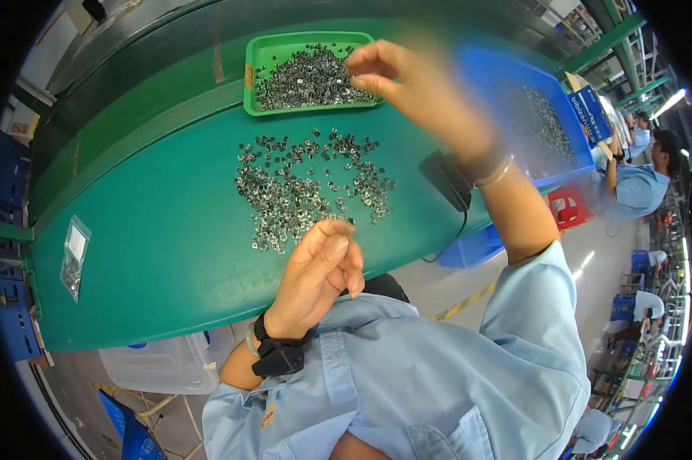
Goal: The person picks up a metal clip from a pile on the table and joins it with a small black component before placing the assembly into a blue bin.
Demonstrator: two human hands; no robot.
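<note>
My right hand (pixel 388 73) is over the right end of a green tray (pixel 252 73) heaped with small dark and silvery metal parts (pixel 307 80). Its thumb and fingers curve together in a pinch; anything between them is too small to make out. Nearer to me, my left hand (pixel 324 268) hovers by the front edge of a loose pile of the same small parts (pixel 284 195) on the green table (pixel 154 230). Its fingers are curled with the thumb against them, and what they hold, if anything, is unclear. A dark watch-like device (pixel 279 349) is strapped to the left wrist.
A large blue bin (pixel 583 130) with more small parts stands at the right, partly blurred. By my right forearm is a black device (pixel 445 180) with a cable. A clear bag (pixel 73 257) of parts lies at far left. Co-workers (pixel 641 184) sit off to the right.
</note>
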